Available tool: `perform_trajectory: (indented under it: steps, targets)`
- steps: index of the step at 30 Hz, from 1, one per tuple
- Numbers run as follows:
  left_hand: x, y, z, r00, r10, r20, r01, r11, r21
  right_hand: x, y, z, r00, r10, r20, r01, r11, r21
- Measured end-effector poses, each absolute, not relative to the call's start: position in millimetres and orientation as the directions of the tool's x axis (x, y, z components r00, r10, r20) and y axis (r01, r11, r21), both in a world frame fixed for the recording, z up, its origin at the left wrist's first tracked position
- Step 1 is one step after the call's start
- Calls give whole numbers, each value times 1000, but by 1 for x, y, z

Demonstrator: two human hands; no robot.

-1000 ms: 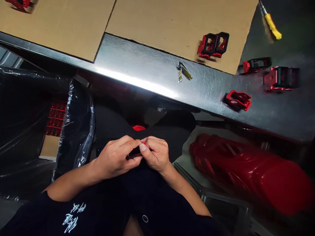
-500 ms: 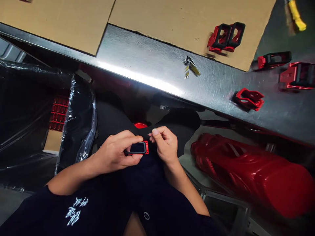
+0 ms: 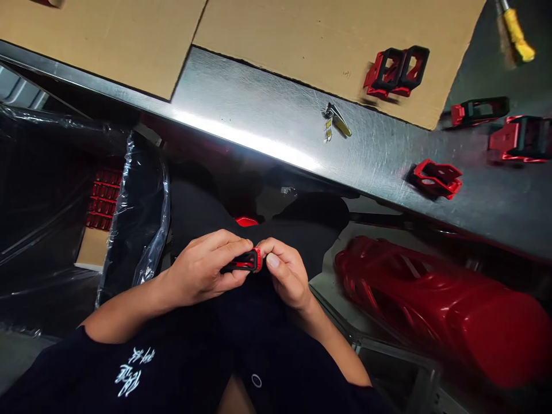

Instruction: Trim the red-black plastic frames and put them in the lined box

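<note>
One red object at right; table edge ahead, apart. Left hand pinches black-red frame; right hand curled, grip unclear.

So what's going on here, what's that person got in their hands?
The person is holding a small red-and-black part in the left hand, with the right hand right by its red end. It's held in front of a metal table. Two similar parts stand on cardboard there, and a red piece lies on the bare metal.
</note>
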State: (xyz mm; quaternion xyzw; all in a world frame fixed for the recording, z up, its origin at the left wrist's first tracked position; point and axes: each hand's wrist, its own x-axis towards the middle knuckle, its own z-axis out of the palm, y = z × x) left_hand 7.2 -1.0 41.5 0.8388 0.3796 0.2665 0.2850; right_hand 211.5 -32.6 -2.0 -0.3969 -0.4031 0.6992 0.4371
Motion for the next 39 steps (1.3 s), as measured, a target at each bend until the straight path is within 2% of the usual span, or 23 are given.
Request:
perform_trajectory:
  steps: [3,5,10,13,16,19,22,24,27,30,33,36,39]
  targets:
    - [6,-2,40,576,785,229,496,-558,665,210,-33,-1,-320,926,-201,-249,-287,-925]
    - [7,-3,39,586,785,200,514,-551,657,209,-31,1,-267,941,-210,-182,-263,-948]
    - [16,-7,35,664,748,-27,608,-518,602,196,-15,12,40,984,-173,162,-178,-971]
    - [23,-9,34,673,734,-91,623,-497,605,186,-4,15,36,990,-133,336,-137,-932]
    - [23,-9,34,597,801,-28,609,-431,666,179,1,9,-26,971,-237,275,-221,-936]
    - [20,-8,31,500,863,78,538,-380,752,175,2,0,-3,935,-354,37,-354,-935]
    - [20,-9,25,417,902,108,444,-306,843,172,4,-2,92,921,-378,-139,-363,-921]
    - [22,-11,18,358,933,44,360,-181,915,171,5,1,195,931,-309,-110,-292,-950]
    - [22,-13,10,324,945,-53,201,-14,979,173,9,5,241,958,-155,63,-175,-983]
    - [19,-12,5,358,926,-122,60,108,992,178,16,3,176,980,-93,218,-131,-967]
    - [16,-9,5,404,899,-167,-182,258,949,188,24,-4,195,977,-87,316,-146,-937]
    - [16,-7,7,380,917,-118,-389,274,879,197,26,-7,227,963,-145,253,-202,-946]
    - [15,-3,8,321,946,-42,-442,189,877,204,18,-5,184,963,-197,101,-218,-971]
